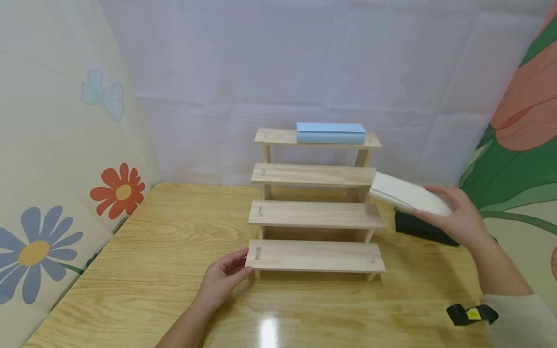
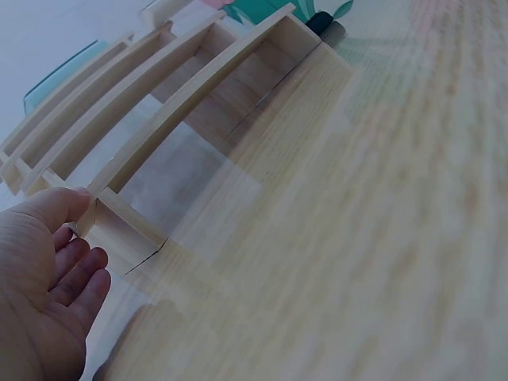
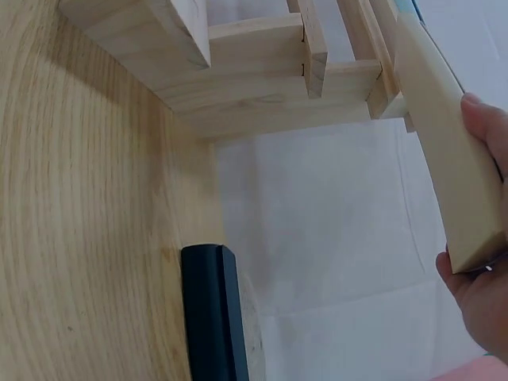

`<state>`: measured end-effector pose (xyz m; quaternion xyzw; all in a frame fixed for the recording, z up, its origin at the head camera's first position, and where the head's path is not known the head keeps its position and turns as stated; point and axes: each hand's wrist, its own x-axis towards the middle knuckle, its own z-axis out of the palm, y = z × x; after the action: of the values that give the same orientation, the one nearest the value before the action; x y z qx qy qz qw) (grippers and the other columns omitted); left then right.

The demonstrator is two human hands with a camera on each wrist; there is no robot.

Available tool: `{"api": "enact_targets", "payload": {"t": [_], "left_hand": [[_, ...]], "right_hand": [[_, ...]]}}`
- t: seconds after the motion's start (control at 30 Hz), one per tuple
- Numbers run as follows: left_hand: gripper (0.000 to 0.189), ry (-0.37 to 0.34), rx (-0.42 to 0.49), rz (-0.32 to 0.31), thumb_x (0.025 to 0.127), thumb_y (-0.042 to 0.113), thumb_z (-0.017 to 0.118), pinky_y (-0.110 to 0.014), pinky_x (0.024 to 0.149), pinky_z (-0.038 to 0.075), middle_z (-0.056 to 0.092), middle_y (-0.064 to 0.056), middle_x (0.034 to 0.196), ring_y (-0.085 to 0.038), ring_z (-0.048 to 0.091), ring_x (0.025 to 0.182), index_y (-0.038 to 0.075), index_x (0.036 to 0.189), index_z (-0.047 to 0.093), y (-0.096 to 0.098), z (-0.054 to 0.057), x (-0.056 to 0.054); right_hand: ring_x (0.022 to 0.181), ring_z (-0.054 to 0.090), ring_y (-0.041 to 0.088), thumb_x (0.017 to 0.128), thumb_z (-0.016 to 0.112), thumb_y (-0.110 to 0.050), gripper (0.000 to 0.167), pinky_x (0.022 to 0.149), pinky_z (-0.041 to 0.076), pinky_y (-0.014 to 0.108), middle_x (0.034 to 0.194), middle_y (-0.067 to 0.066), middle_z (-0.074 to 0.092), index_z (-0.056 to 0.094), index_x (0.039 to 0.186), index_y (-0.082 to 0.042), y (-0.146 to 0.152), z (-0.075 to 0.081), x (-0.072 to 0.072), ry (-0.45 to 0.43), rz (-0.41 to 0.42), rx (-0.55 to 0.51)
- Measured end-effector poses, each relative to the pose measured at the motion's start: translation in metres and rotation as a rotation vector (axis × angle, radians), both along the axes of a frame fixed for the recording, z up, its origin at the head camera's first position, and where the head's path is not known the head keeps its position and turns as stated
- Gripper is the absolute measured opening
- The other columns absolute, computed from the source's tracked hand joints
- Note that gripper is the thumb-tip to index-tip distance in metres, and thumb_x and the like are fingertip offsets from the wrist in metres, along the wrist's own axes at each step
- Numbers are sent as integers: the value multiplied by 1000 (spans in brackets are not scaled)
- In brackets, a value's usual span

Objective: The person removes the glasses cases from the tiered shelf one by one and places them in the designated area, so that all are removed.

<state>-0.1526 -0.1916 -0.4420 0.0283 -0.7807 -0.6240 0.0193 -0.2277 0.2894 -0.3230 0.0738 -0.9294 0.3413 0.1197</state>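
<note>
A pale wooden stepped shelf (image 1: 315,212) stands on the table. At the left end of its lowest step, my left hand (image 1: 222,278) grips the board's edge, with the thumb (image 2: 67,205) at the front corner. My right hand (image 1: 461,217) holds a long white glasses case (image 1: 406,191) by its right end, tilted in the air. The case's left end is by the right end of the second step from the top, and I cannot tell whether they touch. On the top step, right of its middle, lies a light blue glasses case (image 1: 330,133).
A black case (image 1: 424,229) lies on the table right of the shelf, partly below my right hand. The wood-grain table (image 1: 174,232) extends left and in front. A white cloth (image 1: 239,58) hangs behind, with flower-printed cloths (image 1: 43,145) at both sides.
</note>
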Motion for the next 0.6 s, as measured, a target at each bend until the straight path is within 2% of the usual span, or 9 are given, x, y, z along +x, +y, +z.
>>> {"api": "enact_targets", "payload": {"t": [0.17, 0.4, 0.6], "left_hand": [[44, 1, 1, -2, 85, 4, 74, -14, 85, 53, 66, -19, 122, -10, 63, 102, -2, 127, 61, 0, 1, 0], [44, -6, 6, 0, 85, 4, 73, -14, 84, 53, 66, -20, 122, -9, 63, 101, -2, 127, 61, 0, 0, 0], [44, -8, 10, 1, 85, 3, 73, -13, 84, 53, 66, -21, 122, -9, 64, 101, -2, 127, 61, 0, 0, 0]], "right_hand": [[109, 40, 35, 87, 74, -35, 70, 76, 35, 39, 136, 29, 39, 46, 143, -4, 8, -3, 5, -10, -22, 9], [116, 37, 44, 88, 72, -35, 72, 78, 35, 41, 141, 31, 35, 42, 146, -4, 19, -8, 12, -41, -53, -14], [112, 37, 43, 89, 71, -35, 73, 75, 35, 38, 141, 33, 33, 41, 147, -2, 28, -13, 17, -52, -61, 8]]}}
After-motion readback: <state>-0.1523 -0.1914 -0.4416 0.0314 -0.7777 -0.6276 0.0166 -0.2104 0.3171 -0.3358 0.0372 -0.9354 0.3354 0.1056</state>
